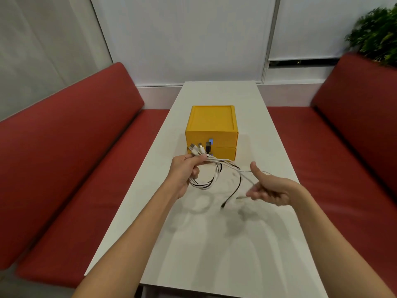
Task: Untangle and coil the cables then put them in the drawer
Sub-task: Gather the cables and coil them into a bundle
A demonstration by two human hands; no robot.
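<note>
I see a long white tabletop point(214, 244) between red cushioned benches point(71, 160). The right hand point(272, 192) curls, thumb up, beside a loose white strand; with the blur I cannot tell if it pinches. The left hand point(185, 171) grips the looped white and black USB cables point(211, 181), plugs upward. Just beyond both hands stands the yellow two-drawer box point(211, 134).

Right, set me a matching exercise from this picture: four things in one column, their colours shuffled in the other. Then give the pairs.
Things
1. box
2. seats
3. plant
4. table

Colours
a. red
b. white
c. yellow
d. green

Pairs: 1-c, 2-a, 3-d, 4-b
</note>
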